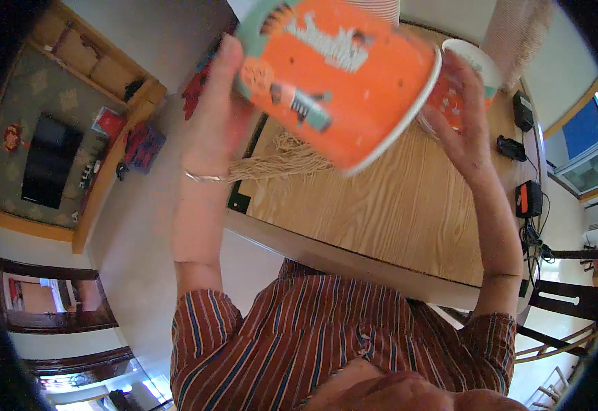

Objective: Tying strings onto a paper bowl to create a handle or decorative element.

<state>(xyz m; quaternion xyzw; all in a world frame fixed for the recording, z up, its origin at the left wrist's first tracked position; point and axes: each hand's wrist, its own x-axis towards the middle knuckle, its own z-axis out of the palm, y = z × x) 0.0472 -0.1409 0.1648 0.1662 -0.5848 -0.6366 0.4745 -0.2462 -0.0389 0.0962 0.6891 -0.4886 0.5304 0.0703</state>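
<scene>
A large orange paper bucket (354,82) with a green base end and a white rim is lifted above the table, tipped so its rim points right and down. My left hand (220,109) is closed on the green base end, its thumb along the edge and its other fingers mostly hidden. At the rim, my right hand (467,120) has its thumb and fingers curled against the bucket's open end. Behind that hand stands a second orange and green paper bucket (494,92). A bundle of beige string (282,164) lies on the wooden table (388,212), near my left wrist.
A tall leaning stack of nested paper buckets (518,34) rises at the far right, with another stack (381,9) at the far edge. Black chargers (523,109) and an orange-black power adapter (528,198) with cables line the right edge. Dark chairs (566,301) stand at right.
</scene>
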